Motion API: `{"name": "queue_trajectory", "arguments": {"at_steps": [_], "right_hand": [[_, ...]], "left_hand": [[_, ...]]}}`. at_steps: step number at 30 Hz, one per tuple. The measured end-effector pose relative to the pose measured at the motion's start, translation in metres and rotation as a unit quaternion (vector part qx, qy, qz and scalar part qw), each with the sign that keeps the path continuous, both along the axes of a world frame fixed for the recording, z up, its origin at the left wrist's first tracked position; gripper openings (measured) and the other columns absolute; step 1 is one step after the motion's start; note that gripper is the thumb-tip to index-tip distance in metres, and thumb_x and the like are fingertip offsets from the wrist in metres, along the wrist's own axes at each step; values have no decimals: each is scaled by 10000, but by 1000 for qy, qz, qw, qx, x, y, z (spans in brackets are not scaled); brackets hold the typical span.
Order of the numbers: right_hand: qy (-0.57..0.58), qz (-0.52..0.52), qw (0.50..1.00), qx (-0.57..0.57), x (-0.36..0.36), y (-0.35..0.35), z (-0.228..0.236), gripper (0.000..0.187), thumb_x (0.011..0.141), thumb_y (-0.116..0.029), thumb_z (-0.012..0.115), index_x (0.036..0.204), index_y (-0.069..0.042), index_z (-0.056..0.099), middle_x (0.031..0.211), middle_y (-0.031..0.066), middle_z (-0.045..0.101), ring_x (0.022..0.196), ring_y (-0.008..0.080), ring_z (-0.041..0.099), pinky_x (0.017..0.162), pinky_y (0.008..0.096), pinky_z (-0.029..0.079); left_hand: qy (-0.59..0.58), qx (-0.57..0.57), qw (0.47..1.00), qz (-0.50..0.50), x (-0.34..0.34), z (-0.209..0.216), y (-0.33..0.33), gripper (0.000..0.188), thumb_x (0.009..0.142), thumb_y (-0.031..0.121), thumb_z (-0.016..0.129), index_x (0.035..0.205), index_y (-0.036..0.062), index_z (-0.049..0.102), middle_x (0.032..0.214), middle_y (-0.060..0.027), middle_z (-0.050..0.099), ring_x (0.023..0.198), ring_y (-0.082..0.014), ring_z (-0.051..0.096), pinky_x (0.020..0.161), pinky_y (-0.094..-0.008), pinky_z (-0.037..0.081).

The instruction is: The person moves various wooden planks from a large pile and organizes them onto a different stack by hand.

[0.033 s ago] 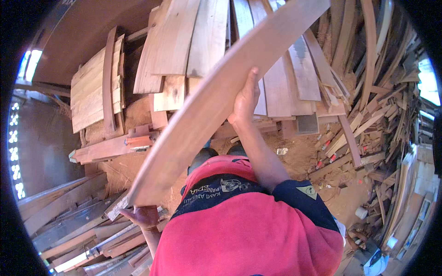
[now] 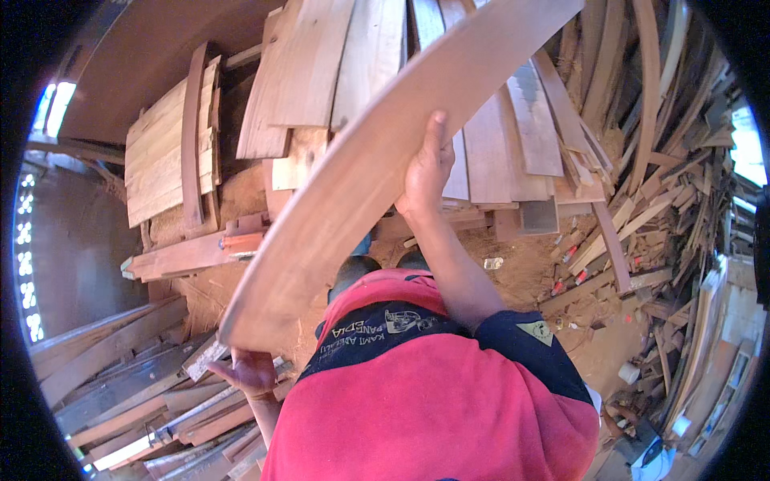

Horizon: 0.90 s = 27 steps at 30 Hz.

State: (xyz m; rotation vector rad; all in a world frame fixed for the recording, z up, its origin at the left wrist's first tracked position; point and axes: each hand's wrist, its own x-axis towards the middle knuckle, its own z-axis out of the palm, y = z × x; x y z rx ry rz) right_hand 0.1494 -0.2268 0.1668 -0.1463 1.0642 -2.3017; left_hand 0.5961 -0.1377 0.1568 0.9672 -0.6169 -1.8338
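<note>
A long, smooth, curved wooden board (image 2: 345,184) slants across the view, from low on the left to high on the right. Around its right edge near the middle, my right hand (image 2: 429,172) is closed, its thumb lying on the upper face and the other fingers hidden beneath. My left hand (image 2: 253,373) is at the board's lower end, thumb stretched away to the left. Its palm is at or just under the end edge, and its other fingers are partly hidden behind the wood.
Several pale planks (image 2: 305,72) lie stacked beyond the board. More planks lean at the far left (image 2: 172,148). Dark offcuts (image 2: 152,401) are heaped at the lower left, and a large scrap pile (image 2: 642,216) stands on the right. Sawdust covers the floor (image 2: 513,280).
The board's lower end has risen slightly, and its upper end has shifted a little to the right. Both hands stay nearly where they were.
</note>
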Motion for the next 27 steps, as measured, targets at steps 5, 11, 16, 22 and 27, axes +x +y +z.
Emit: {"name": "queue_trajectory", "arguments": {"at_steps": [5, 11, 16, 22, 27], "right_hand": [[165, -37, 985, 11, 50, -26, 29, 514, 1025, -377, 605, 1302, 46, 516, 1217, 121, 623, 1074, 168, 600, 940, 323, 483], [241, 17, 970, 28, 90, -53, 19, 354, 1003, -228, 644, 1179, 63, 543, 1100, 124, 648, 979, 152, 592, 882, 312, 480], [253, 69, 964, 48, 127, -59, 15, 292, 1013, -202, 620, 1142, 50, 547, 1050, 124, 655, 953, 152, 592, 846, 316, 483], [260, 76, 961, 56, 166, -64, 12, 314, 1008, -262, 631, 1091, 35, 573, 1029, 157, 652, 908, 234, 629, 817, 368, 502], [386, 70, 919, 53, 169, -71, 53, 356, 1027, -273, 593, 1120, 68, 557, 1076, 170, 625, 945, 222, 590, 844, 365, 476]], "left_hand": [[-189, 74, 963, 177, -27, 5, -20, 962, 903, 814, 386, 1523, 79, 388, 1547, -103, 449, 1422, -279, 415, 1183, -445, 314], [-113, 114, 968, 193, -25, -30, -8, 807, 994, 670, 408, 1509, 48, 402, 1501, -110, 498, 1354, -278, 496, 1124, -422, 395], [-416, 70, 869, 259, 21, -130, 12, 593, 1014, 443, 580, 1361, -29, 493, 1259, -152, 604, 1129, -236, 579, 1034, -380, 438], [-634, -201, 744, 70, 21, -110, 4, 356, 988, 302, 627, 1092, -36, 659, 1082, -199, 667, 1068, -298, 618, 901, -399, 484], [-553, -176, 807, 109, 11, -107, -31, 447, 1032, 390, 522, 820, 0, 567, 700, -75, 540, 679, -161, 508, 615, -357, 413]]}}
